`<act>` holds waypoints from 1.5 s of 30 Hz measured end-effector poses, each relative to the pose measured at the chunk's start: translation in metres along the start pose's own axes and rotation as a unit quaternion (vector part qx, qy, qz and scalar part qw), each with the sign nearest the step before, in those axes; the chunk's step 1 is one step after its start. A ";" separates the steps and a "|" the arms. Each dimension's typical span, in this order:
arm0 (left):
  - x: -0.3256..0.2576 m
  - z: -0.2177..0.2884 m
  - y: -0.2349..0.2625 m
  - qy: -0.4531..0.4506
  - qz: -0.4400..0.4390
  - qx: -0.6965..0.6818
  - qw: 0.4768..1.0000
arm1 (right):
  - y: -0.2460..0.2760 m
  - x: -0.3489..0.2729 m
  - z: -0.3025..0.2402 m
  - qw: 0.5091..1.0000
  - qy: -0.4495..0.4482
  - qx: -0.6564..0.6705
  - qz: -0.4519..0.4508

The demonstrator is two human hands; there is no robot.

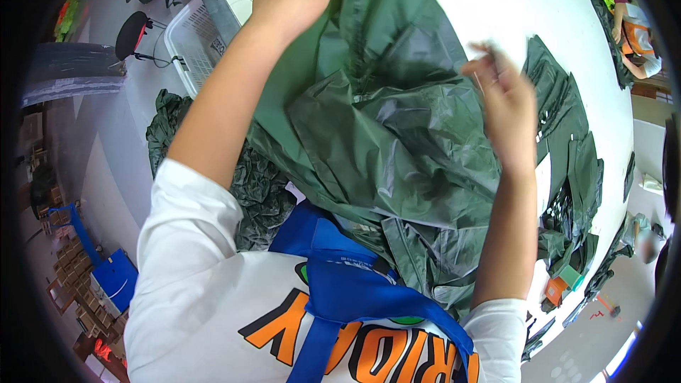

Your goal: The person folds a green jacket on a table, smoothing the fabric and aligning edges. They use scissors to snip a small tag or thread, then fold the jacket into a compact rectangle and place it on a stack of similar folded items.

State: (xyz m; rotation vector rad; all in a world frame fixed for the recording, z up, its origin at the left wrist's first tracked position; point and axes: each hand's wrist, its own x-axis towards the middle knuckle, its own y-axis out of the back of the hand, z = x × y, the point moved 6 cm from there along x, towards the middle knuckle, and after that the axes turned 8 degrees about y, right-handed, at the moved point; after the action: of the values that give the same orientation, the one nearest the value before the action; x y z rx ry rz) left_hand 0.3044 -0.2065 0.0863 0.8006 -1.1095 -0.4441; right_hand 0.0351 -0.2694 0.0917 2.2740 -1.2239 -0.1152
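Note:
A large dark green garment of thin, shiny waterproof fabric (397, 149) lies crumpled over the white table in front of me and hangs down toward my body. A dark seam (358, 21) runs along its upper part. My left hand (287, 0) lies at the garment's upper left edge, thumb spread; its fingertips are cut off by the top of the picture. Over the garment's right edge is my right hand (507, 103), fingers bent and smeared by motion. Something dark shows at its fingers, too blurred to name.
More dark green garments (567, 135) lie on the white table (489, 0) at right. A white plastic basket (191, 39) stands at left, with crumpled green fabric (266, 184) below it. An orange box (555, 289) sits at lower right. Another person (635, 39) is at the far right.

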 end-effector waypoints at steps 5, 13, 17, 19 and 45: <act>-0.102 -0.003 -0.029 0.158 -0.329 -0.315 0.876 | -0.051 -0.070 0.031 0.987 -0.089 0.018 -0.136; -0.180 0.021 0.009 0.275 -0.505 -0.456 0.679 | -0.040 -0.074 0.014 0.997 -0.047 -0.025 -0.049; -0.177 0.085 0.072 -0.001 -0.335 -0.375 0.865 | -0.055 -0.060 -0.015 0.990 -0.072 -0.057 -0.104; -0.188 0.117 0.082 -0.098 -0.334 -0.326 0.879 | -0.062 -0.062 -0.019 0.971 -0.062 -0.168 -0.156; -0.170 0.100 0.061 0.172 -0.527 -0.427 0.715 | 0.058 -0.084 0.038 0.818 -0.262 0.465 0.214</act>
State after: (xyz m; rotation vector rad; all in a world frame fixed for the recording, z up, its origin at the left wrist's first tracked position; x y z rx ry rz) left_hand 0.1402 -0.0859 0.0493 0.5487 0.1047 -1.5641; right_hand -0.0696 -0.2445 0.0736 2.7441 -2.4909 0.0512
